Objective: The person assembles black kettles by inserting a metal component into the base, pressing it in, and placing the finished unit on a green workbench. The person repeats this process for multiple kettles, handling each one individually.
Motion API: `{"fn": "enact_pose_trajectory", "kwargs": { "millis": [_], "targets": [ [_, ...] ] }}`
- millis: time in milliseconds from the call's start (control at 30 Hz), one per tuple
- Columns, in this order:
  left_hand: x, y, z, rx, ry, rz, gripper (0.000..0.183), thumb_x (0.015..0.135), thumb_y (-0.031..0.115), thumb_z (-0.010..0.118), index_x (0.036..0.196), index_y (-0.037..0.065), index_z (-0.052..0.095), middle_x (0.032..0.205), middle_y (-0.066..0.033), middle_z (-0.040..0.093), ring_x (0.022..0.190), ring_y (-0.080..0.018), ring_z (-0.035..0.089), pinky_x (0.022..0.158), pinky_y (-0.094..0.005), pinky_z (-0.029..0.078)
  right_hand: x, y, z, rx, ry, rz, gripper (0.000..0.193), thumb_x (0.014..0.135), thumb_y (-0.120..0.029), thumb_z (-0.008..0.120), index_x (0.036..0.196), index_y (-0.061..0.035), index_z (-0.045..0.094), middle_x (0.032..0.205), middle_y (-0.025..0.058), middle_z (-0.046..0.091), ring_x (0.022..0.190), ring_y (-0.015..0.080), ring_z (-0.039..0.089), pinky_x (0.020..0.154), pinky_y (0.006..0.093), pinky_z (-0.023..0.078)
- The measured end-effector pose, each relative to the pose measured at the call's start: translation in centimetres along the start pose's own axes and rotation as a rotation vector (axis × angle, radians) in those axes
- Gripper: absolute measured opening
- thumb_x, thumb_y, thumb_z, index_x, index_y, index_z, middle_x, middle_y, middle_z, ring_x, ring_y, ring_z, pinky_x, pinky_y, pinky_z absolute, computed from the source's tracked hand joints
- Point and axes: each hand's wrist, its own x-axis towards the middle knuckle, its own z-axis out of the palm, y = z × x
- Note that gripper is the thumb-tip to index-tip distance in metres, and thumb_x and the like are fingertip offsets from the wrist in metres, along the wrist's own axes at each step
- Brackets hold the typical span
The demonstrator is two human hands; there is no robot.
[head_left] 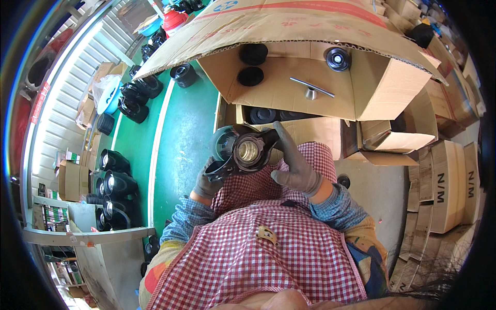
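A glossy black plastic housing (227,142) with rounded lobes is held in front of my apron. A metallic threaded ring (248,150) lines its round opening, which faces up toward me. My left hand (207,182), in a dark grey glove, grips the lower left lobe, its fingers partly hidden by the part. On the other side, my right hand (298,168), gloved alike, holds the right end with its long fingers against it. The right thumb sticks out apart from the housing. Fingertips behind the part are hidden.
Ahead stands an open cardboard box (289,98) holding black round parts and a metal T-shaped tool (311,89). Several black housings (118,183) line the green table (178,139) at left. Stacked cartons (447,186) fill the right side. A metal-framed shelf (88,237) stands at lower left.
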Motion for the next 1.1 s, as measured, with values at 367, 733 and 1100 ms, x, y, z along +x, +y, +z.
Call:
{"fn": "enact_pose_trajectory", "kwargs": {
  "millis": [367, 733, 1100],
  "targets": [
    [0.2, 3.7, 3.4, 0.175, -0.003, 0.101, 0.06, 0.094, 0.028, 0.073, 0.143, 0.003, 0.05, 0.138, -0.0114, 0.06, 0.12, -0.0243, 0.062, 0.105, -0.0387, 0.05, -1.3, -1.5, -1.6, -0.167, 0.092, -0.024, 0.069, 0.103, -0.03, 0.054, 0.157, 0.004, 0.026, 0.158, 0.0213, 0.035, 0.148, 0.0317, 0.034, 0.121, 0.0415, 0.026],
    [2.7, 4.3, 11.1, 1.686, -0.669, 0.558, 0.07, 0.057, 0.012, 0.093, 0.121, 0.006, 0.066, 0.122, -0.0168, 0.059, 0.116, -0.0379, 0.058, 0.1, -0.0443, 0.051, -2.4, 0.1, -2.2, -0.416, 0.121, 0.068, 0.062, 0.109, -0.042, 0.036, 0.155, 0.0004, 0.034, 0.156, 0.0192, 0.04, 0.146, 0.0306, 0.037, 0.12, 0.0367, 0.029],
    [8.0, 1.5, 7.7, 1.11, -0.282, 0.006, 0.025, 0.1, 0.014, 0.06, 0.118, -0.001, 0.065, 0.106, -0.0119, 0.066, 0.101, -0.0194, 0.063, 0.093, -0.0305, 0.052, -3.0, 4.7, -4.6, -0.352, -0.102, 0.229, 0.08, 0.101, -0.061, 0.041, 0.157, -0.0037, 0.031, 0.16, 0.0182, 0.035, 0.149, 0.034, 0.03, 0.123, 0.0431, 0.023]
  ]
}}
